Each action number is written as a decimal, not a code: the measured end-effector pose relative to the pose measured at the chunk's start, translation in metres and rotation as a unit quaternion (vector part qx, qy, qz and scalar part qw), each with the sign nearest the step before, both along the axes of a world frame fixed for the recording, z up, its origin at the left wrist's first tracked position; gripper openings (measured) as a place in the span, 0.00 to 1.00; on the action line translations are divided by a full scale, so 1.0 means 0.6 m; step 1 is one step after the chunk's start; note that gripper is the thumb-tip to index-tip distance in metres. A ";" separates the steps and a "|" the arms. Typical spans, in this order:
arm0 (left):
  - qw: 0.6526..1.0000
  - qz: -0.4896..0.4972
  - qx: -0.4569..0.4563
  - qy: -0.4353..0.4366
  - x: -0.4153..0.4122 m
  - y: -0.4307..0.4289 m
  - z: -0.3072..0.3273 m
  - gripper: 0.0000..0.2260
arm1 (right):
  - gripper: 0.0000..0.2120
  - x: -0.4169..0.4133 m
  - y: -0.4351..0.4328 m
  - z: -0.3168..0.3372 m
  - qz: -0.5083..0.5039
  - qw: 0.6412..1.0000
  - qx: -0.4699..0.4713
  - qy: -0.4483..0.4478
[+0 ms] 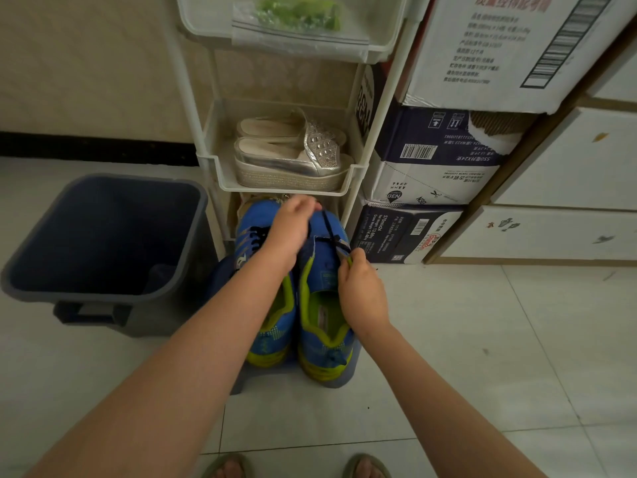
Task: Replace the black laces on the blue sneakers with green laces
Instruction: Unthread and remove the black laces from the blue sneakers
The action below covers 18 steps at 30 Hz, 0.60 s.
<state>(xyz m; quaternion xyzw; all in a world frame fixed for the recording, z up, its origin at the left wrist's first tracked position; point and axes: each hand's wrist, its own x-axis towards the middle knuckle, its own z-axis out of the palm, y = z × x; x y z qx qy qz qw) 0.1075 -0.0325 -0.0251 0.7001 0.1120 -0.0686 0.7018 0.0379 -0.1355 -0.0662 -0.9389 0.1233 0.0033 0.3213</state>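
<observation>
Two blue sneakers with yellow-green lining stand side by side on a low grey stool, toes pointing away from me. The left sneaker (256, 236) still has its black lace threaded. On the right sneaker (324, 305) a black lace (330, 229) runs up from the eyelets to my left hand (293, 224), which pinches its end above the toe. My right hand (362, 291) grips the right sneaker's upper edge near the eyelets. A clear zip bag with green laces (300, 12) lies in the top rack basket.
A grey bin (103, 236) stands open on the floor at left. A white rack (213, 160) holds silver platform slippers (289, 153). Stacked cartons (437, 157) and white drawers (568, 229) fill the right. My sandalled feet show at the bottom edge.
</observation>
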 end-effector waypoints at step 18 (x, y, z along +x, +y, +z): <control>0.883 -0.170 0.407 -0.160 0.003 0.008 -0.056 0.04 | 0.11 0.000 0.001 -0.001 0.004 1.000 0.006 0.001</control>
